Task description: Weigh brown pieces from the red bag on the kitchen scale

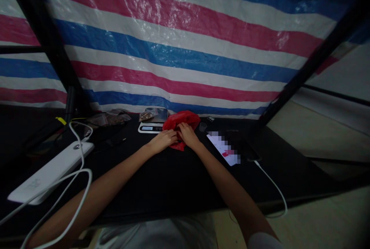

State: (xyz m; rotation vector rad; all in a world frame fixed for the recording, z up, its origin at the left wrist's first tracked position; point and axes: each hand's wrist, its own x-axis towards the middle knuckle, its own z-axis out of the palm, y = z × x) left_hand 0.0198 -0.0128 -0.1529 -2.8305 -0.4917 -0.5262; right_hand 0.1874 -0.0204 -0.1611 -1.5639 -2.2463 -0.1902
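Note:
A red plastic bag (pixel 185 117) lies crumpled on the black table, close to the striped sheet. My left hand (pixel 165 140) grips its near left edge with bent fingers. From the right, my right hand (pixel 187 134) has its fingers curled into the bag's mouth and on its rim. What is inside the bag is hidden. Just left of the bag stands a small digital scale (pixel 150 127) with a lit display. On the scale's plate rests a clear bag of small brown pieces (pixel 148 115).
More clear bags (pixel 109 118) lie at the back left. A white power strip (pixel 52 174) with looping white cable is on the left. To the right are a small clear cup (pixel 202 127), a lit phone (pixel 222 148) and a dark phone (pixel 249 150) on a cable. Striped sheeting (pixel 179 60) closes the back.

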